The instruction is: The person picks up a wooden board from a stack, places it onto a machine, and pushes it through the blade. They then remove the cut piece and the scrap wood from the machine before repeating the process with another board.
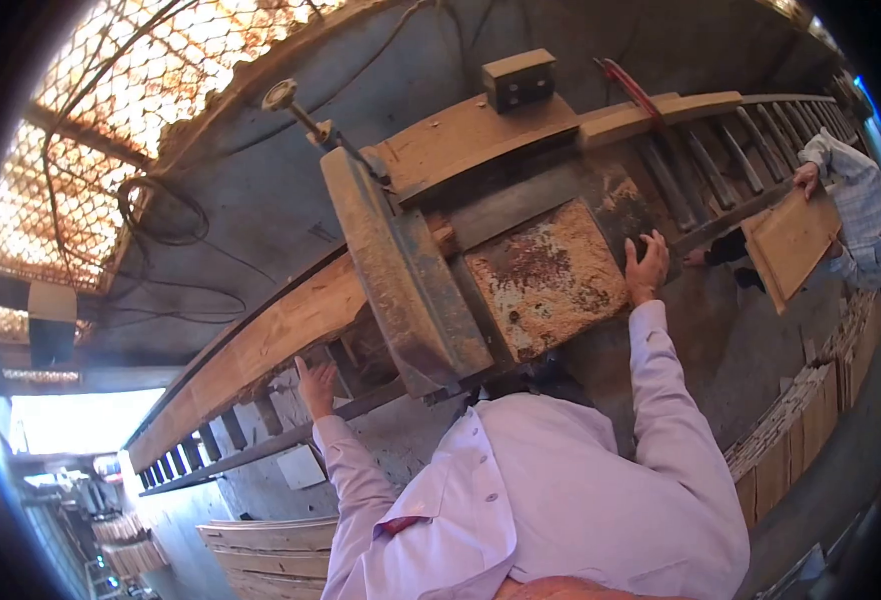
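My right hand [647, 268] is raised with its fingers spread at the right edge of a machine plate [551, 275] strewn with sawdust. Nothing shows in that hand. My left hand [317, 386] stands open, with thumb and fingers apart, beside the lower edge of the long wooden rail on the left. Between my two hands a worn metal beam [401, 270] crosses the machine. A handwheel on a threaded rod [281, 95] rises at the beam's far end.
At the right another person [856, 180] holds a wooden panel [791, 245]. A slatted roller frame [726, 165] runs toward them. Stacked boards [786, 440] stand at lower right, more panels [271, 560] at lower left. Cables [166, 210] hang on the wall.
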`<state>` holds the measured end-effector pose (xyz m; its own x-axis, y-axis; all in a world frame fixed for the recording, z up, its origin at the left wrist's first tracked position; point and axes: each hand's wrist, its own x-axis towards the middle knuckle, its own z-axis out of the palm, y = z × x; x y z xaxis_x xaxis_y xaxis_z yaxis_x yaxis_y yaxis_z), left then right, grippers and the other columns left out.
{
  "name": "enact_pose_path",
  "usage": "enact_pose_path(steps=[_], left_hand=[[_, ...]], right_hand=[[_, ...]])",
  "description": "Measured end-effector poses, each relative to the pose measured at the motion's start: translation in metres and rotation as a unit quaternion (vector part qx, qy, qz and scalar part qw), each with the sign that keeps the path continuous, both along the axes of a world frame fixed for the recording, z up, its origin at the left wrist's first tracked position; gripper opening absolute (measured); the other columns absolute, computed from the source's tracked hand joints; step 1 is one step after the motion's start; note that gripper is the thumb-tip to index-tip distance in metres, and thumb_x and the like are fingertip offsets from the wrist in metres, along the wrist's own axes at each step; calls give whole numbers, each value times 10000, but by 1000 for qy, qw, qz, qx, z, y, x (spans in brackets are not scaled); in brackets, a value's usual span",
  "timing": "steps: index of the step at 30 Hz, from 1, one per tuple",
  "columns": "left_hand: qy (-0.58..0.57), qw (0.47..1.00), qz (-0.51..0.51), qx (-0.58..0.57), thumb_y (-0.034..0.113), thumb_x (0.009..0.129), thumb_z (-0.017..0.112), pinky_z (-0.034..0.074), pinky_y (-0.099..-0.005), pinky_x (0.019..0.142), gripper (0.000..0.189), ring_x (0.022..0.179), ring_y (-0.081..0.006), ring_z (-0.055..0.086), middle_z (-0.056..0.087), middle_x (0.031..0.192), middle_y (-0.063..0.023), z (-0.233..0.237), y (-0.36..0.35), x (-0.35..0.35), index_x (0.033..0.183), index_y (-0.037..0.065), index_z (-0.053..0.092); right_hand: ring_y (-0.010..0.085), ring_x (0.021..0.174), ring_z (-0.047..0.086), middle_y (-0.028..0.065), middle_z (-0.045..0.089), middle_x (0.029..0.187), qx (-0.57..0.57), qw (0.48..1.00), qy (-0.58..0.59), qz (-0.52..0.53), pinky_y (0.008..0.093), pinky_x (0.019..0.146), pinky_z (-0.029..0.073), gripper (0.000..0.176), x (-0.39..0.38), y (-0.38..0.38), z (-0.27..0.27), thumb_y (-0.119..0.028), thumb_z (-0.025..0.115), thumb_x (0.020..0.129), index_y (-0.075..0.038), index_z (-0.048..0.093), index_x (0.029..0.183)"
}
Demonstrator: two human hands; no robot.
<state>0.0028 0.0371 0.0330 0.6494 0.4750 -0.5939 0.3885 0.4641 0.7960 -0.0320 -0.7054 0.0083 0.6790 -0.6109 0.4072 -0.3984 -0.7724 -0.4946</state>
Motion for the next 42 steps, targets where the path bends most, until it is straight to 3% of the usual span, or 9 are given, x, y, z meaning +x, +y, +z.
enact_pose_path(steps=[3,6,9,16,23,28,30,37,42], left_hand=[[-167,981,14,-99,524,950,615,581,-369,788,746,1030,-322,678,649,1182,-226,-15,2,22,1364,-78,465],[-137,990,-3,32,391,990,610,551,-415,937,537,1121,-303,622,631,1251,-109,-53,36,50,1322,-23,529],[-100,993,61,31,322,911,742,572,-383,774,431,955,-284,659,653,1097,-90,-45,21,54,1175,9,608],[-169,983,27,66,311,895,762,565,-444,811,450,1012,-273,643,653,1112,-99,-46,-22,50,1207,29,601],[-162,979,-118,20,317,930,707,558,-441,769,402,975,-294,684,700,1114,-119,-62,-83,40,1223,53,627],[-209,821,-282,450,277,933,638,546,-400,714,336,877,-295,730,745,958,-159,-24,-132,17,1192,64,660],[-235,813,-294,445,260,923,631,543,-389,714,314,868,-289,731,743,928,-162,-53,-112,26,1161,58,670],[-185,737,-337,555,243,943,612,530,-355,739,269,852,-254,710,736,942,-141,-41,-115,24,1075,22,688],[-217,780,-297,506,235,951,603,523,-345,755,266,859,-237,697,729,951,-130,-28,-124,11,1068,9,683]], right_hand=[[330,1412,370,158,472,1469,17,1000,10,6,467,1194,247,457,-3,-1,1,-444,617,954,-74,584,1220],[333,1426,346,157,449,1485,21,999,23,9,471,1200,236,474,-4,-1,4,-469,590,966,-76,577,1231],[332,1434,328,162,431,1491,27,999,40,10,470,1208,223,489,-5,0,8,-483,583,966,-79,572,1242],[320,1454,290,164,405,1496,25,998,55,20,485,1227,174,542,-2,-1,16,-523,594,947,-88,555,1268],[345,1257,496,178,570,1298,92,995,-31,39,464,1049,386,479,23,19,17,-434,676,901,-49,600,1176],[258,822,680,141,669,1023,416,902,36,109,390,741,545,529,75,135,28,-440,712,896,-4,593,1171],[240,810,676,126,661,1001,715,681,42,151,404,725,539,585,94,169,7,-476,729,878,9,585,1171],[223,806,668,145,653,1077,682,729,39,45,390,643,551,590,138,217,-6,-386,820,803,34,577,1136],[271,954,672,119,669,1077,772,619,-131,52,434,833,577,432,110,191,0,-263,776,861,-38,583,1176]])
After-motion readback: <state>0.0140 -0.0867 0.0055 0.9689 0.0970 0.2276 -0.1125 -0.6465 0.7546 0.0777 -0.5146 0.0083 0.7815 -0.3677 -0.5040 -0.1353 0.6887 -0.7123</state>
